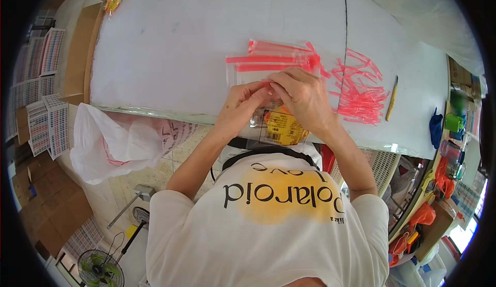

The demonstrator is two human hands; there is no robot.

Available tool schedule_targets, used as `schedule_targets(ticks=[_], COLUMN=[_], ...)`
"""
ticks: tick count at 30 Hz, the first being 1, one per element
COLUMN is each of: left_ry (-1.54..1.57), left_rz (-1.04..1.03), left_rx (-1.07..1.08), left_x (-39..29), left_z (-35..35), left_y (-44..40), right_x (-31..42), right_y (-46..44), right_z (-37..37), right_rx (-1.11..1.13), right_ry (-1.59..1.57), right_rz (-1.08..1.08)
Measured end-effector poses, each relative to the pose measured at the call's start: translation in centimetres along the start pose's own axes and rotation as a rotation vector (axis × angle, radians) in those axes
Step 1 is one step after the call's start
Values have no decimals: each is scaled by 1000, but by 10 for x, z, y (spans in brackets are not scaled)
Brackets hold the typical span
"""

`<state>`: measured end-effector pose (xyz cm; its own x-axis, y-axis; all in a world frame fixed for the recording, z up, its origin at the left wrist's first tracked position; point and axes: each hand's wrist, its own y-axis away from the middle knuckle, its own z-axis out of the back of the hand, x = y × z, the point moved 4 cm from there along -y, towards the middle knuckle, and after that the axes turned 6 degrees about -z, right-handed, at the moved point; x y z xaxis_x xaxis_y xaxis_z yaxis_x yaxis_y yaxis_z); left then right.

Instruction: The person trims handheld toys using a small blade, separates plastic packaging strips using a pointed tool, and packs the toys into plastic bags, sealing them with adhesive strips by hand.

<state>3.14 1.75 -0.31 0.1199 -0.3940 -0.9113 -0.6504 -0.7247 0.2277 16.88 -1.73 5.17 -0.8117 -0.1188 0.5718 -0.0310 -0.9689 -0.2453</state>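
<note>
- Left hand (242,104): grip closed, thumb and forefinger pinching at the mouth of a clear printed bag (276,127).
- Right hand (304,95): grip closed at the same mouth, fingertips meeting the left's; exactly what lies between them is hidden.
- Bag hangs below both hands by the worktop's near edge, barcode panel facing up, something yellow inside.
- Handling, my judgement: keep both pinches close together, edge level and taut; work along it in short presses, thumb against forefinger, so the film doesn't pucker. Let the contents hang low, off the edge. Light fingers; thin film likely stretches if tugged.
- Just beyond the hands: flat clear bags with red top bands (268,60), overlapping, on the worktop (165,54).
- Right of these: loose pile of pink strips (363,93); best kept out from under the right wrist.
- Farther right: slim yellow tool (392,98), apart from the strips.
- Far left corner: yellow-orange item (113,1), too small to name.
</note>
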Motion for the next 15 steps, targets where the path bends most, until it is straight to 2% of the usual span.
schedule_targets(ticks=[7,9,10,12,13,15], left_ry=[-17,-380,-379,-739,-737,-604], left_rz=[29,-46,-44,-85,-84,-251], left_rx=[-4,-18,-18,-7,-5,-27], left_x=[1,-7,-7,-10,-7,-5], left_z=[1,2,2,2,2,0], left_y=[-6,-9,-9,-12,-12,-12], right_x=[6,8,8,6,4,-12], right_y=[-5,-8,-10,-15,-17,-20], right_z=[-6,-9,-9,-8,-4,7], right_rx=[36,72,73,113,114,154], right_ry=[12,104,104,149,150,-40], right_rz=[75,96,95,56,53,-134])
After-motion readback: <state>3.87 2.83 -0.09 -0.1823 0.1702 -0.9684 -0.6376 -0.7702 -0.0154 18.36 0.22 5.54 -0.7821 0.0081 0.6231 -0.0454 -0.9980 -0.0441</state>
